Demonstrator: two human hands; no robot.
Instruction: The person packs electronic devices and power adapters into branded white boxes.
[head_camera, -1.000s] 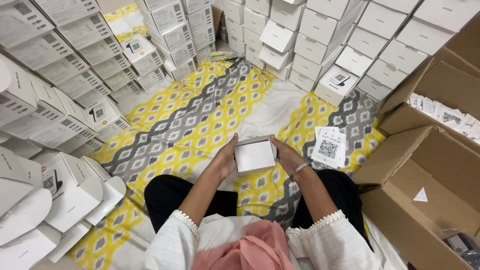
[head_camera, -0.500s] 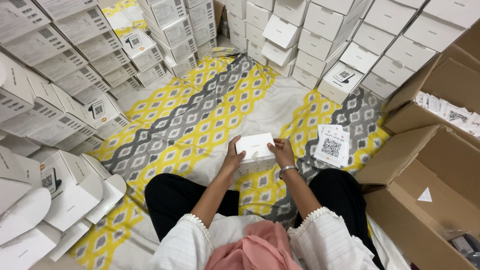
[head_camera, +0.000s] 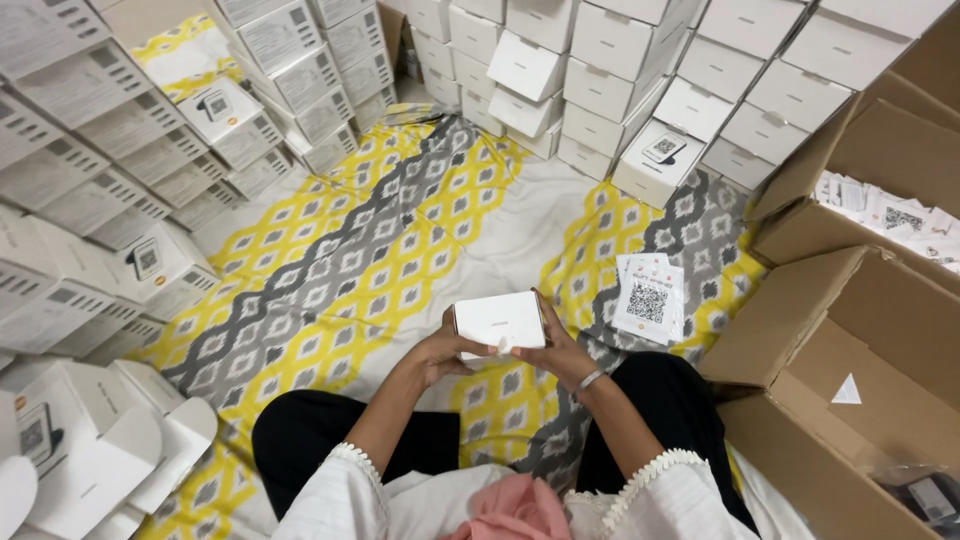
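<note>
Left of the small white box (head_camera: 499, 321), open white boxes (head_camera: 90, 450) with their flaps up lie on the yellow and grey patterned cloth (head_camera: 330, 260), and stacks of closed white boxes (head_camera: 110, 150) rise behind them. The left hand (head_camera: 440, 352) curls around the left side of the small white box, with the thumb pressed on its near edge. The box sits between both hands, above the person's lap and over the cloth. 1 second ago it was lower and tilted, with its top face showing wide. Now it is lifted a bit and turned, so a closed, flat side faces up. I think the box is now shut and the hands are pressing it closed. The right hand (head_camera: 562, 350) grips the right side of the box, fingers wrapped under it and thumb on top. Just right of the box, a stack of printed paper cards (head_camera: 648, 297) lies on the cloth. Farther right stand 2 open brown cartons (head_camera: 840, 330).
</note>
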